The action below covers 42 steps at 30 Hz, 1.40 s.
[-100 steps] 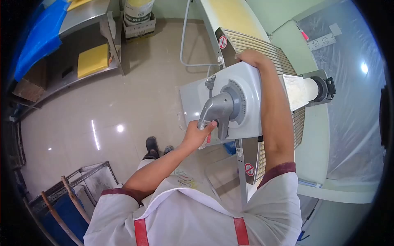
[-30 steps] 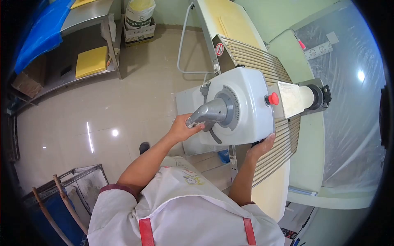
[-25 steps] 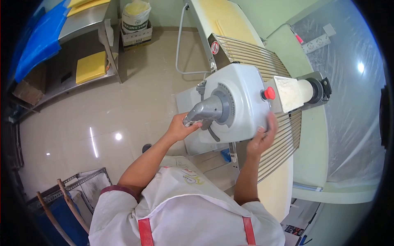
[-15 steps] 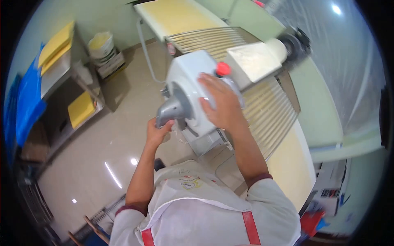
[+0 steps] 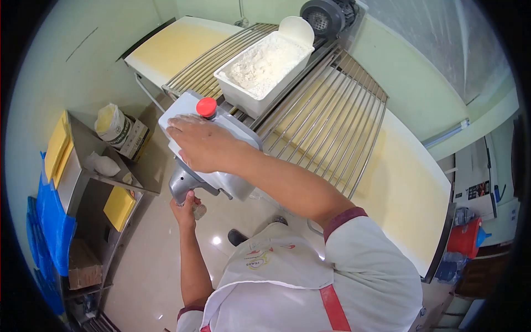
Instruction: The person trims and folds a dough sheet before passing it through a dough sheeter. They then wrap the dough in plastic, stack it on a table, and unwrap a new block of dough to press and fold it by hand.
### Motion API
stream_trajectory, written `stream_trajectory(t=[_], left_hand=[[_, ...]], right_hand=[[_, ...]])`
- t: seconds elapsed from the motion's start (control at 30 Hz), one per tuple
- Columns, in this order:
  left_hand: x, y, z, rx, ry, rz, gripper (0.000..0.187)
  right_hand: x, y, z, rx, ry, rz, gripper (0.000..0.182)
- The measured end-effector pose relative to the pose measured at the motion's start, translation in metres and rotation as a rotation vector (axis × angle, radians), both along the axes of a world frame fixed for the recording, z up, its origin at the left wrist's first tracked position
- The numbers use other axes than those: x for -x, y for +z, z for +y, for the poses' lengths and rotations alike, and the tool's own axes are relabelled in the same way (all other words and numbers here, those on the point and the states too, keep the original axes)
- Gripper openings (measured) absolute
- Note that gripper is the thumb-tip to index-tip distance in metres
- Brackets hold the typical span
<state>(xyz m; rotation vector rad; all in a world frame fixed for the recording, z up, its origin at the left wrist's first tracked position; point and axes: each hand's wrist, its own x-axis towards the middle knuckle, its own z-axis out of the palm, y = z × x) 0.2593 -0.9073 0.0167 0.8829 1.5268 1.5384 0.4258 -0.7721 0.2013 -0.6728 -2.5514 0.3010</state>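
In front of me stands a dough sheeter, its pale grey housing (image 5: 232,185) topped by a red push button (image 5: 206,107). My right hand (image 5: 202,145) lies flat on top of the housing, just beside the button, fingers stretched out. Low on the near side, my left hand (image 5: 186,211) is closed round the lower end of a grey lever handle (image 5: 183,182). Something small and clear shows beside its fingers; I cannot make out what. Behind the housing, a white tub (image 5: 251,98) of flour (image 5: 265,66) sits across the machine.
Metal bar guards (image 5: 326,127) slope over the yellowish conveyor belts (image 5: 395,177) on both sides. A motor (image 5: 323,19) is at the back. To the left is a steel shelf unit (image 5: 83,191) with yellow pads and blue plastic; a white bucket (image 5: 113,124) stands behind it.
My view has swung, so the sheeter appears further left and the flour tub shows fully. My right hand remains on the housing and my left on the lever handle, which looks lower.
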Motion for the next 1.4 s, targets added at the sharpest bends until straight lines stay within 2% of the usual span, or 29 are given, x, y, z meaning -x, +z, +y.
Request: stream_trajectory(t=[0.07,0.17,0.33,0.43,0.53,0.7,0.9,1.07,1.2,1.3,1.4], left_hand=[[-0.001,-0.001,0.002,-0.002,-0.007,0.016,0.039],[0.005,0.002,-0.003,0.086,-0.034,0.075,0.041],[0.009,-0.007,-0.009,-0.032,-0.124,-0.155,0.036],[0.006,-0.011,-0.009,-0.006,-0.128,-0.159,0.037],[0.008,-0.006,-0.007,0.028,-0.119,-0.115,0.033],[0.007,-0.007,-0.007,0.069,-0.126,-0.072,0.032],[0.009,-0.005,-0.006,0.011,-0.126,-0.007,0.034],[0.014,-0.009,-0.003,-0.063,-0.124,0.108,0.025],[0.029,-0.023,0.006,-0.141,-0.144,0.221,0.029],[0.028,-0.028,0.007,-0.219,-0.125,0.252,0.021],[0.028,-0.028,0.008,-0.218,-0.128,0.254,0.020]], right_hand=[[0.013,-0.001,0.009,0.000,0.015,0.004,0.050],[0.037,0.014,0.021,0.076,-0.052,-0.206,0.052],[0.082,0.014,0.053,-0.014,-0.174,-0.397,0.046],[0.112,0.019,0.084,0.188,-0.305,-0.625,0.051],[0.136,0.011,0.118,0.244,-0.346,-0.843,0.054],[0.139,0.014,0.125,0.415,-0.413,-0.797,0.053],[0.140,0.013,0.127,0.371,-0.411,-0.823,0.051],[0.140,0.014,0.126,0.329,-0.392,-0.841,0.051],[0.138,0.013,0.124,0.319,-0.392,-0.840,0.058],[0.141,0.011,0.127,0.260,-0.419,-0.845,0.062],[0.143,0.014,0.124,0.265,-0.437,-0.859,0.064]])
